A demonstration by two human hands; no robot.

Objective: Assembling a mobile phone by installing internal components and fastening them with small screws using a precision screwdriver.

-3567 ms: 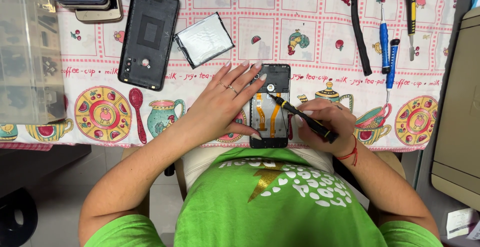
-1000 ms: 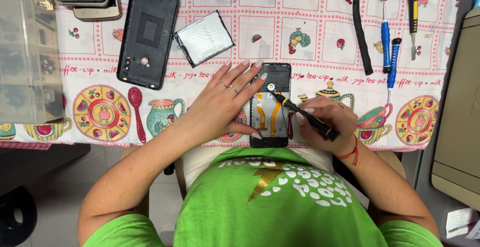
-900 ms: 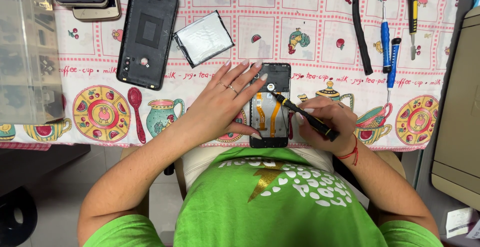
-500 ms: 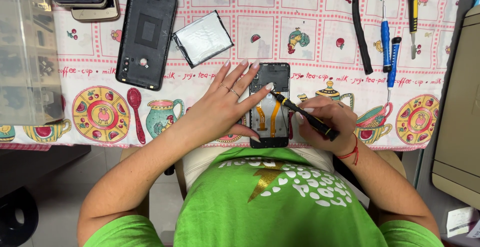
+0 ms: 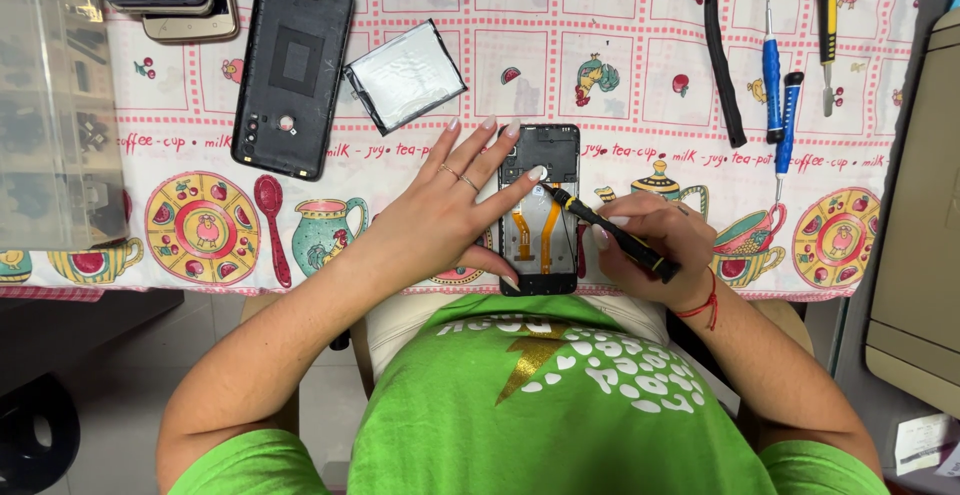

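Left hand (image 5: 440, 220) spread, pressing opened phone (image 5: 540, 210) flat; right hand (image 5: 655, 245) pinching screwdriver (image 5: 610, 235); exposed ribbon cables looking fragile, steadying by frame edges.

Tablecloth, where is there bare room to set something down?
Bare cloth lies between the battery and the brush, and left of the left hand below the back cover. It is crowded around the open phone, the right hand and the screwdrivers.

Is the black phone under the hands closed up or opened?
Opened. The black phone shows bare orange ribbon cables, and a black back cover lies apart on the tablecloth.
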